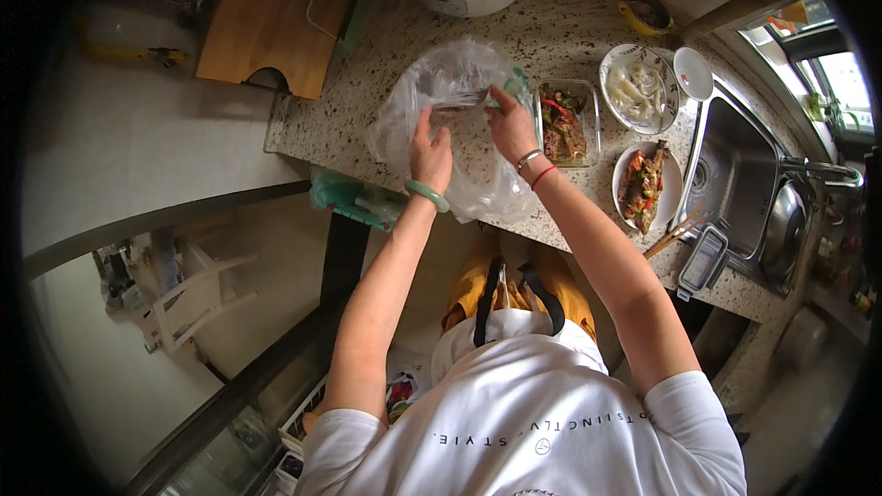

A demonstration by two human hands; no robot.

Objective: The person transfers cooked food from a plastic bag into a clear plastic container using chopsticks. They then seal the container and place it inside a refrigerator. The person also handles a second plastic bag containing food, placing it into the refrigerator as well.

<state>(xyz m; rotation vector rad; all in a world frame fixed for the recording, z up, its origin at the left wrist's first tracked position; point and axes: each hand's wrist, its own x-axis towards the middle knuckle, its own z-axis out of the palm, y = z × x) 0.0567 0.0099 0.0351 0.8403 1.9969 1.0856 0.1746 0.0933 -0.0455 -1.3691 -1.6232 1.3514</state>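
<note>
Fingers (424, 124) of the left hand (430, 158) and the right hand (512, 126) touch the clear plastic bag (441, 69), but whether they grip its film, I cannot tell. This bag lies on the speckled table (560, 23), left of the glass food container (594, 124).

Left arm (386, 294) extended forward, slanting slightly right; left hand (432, 158) with fingers (424, 121) pointing ahead, thumb apart. Right arm (611, 257) extended forward, slanting left; right hand (513, 129) angled ahead-left, fingers parted. Hands well separated.
</note>
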